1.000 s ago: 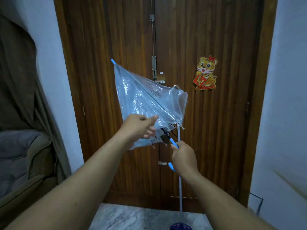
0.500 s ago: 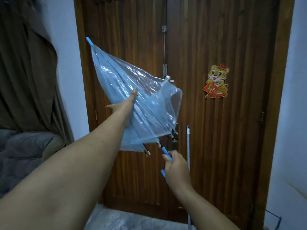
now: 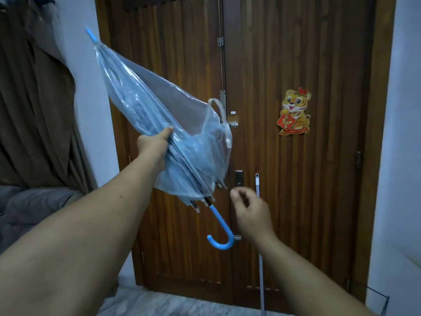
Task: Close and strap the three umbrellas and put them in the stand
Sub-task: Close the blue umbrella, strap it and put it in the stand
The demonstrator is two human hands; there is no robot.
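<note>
Pale marbled floor point(image 3: 173, 304), thin grey pole point(image 3: 262, 281) upright on it.

I see the umbrella point(image 3: 159, 133) held in the air in front of the double door point(image 3: 262, 156), tilted: tip up-left, crook handle point(image 3: 219, 233) down-right. Left hand point(image 3: 155, 144) grips the folded canopy mid-length from the left side. Right hand point(image 3: 250, 208) is just right of the handle, not touching it. Strap point(image 3: 219, 108) loops off the canopy's right edge. A pole point(image 3: 259, 236) leans upright against the door, behind the right hand. Tiger sticker point(image 3: 295, 112) on the right door leaf, up-right of the umbrella. Curtain point(image 3: 34, 110) at far left, sofa point(image 3: 27, 208) below it.
</note>
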